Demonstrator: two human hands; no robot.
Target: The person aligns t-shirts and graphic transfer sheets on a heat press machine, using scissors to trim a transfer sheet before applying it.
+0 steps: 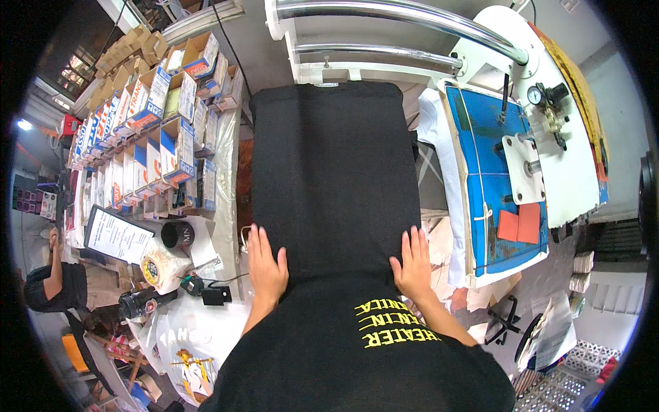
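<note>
A black fabric garment [335,172] lies stretched over a rectangular board in the centre, with a soft fold down its middle and a small pale tag at the far edge. My left hand [268,264] rests at its near left edge with fingers extended. My right hand [410,263] lies along the near right edge, also with fingers out flat. Neither hand grips anything. Below them is my own black shirt [357,371] with yellow lettering.
Stacked boxes [144,130], a clipboard [117,232] and a black mug [177,234] stand left. A press [570,158] with blue pad [480,172] is right, metal rails [391,31] beyond. A co-worker [51,288] is at far left; a wheeled chair [504,319] lower right.
</note>
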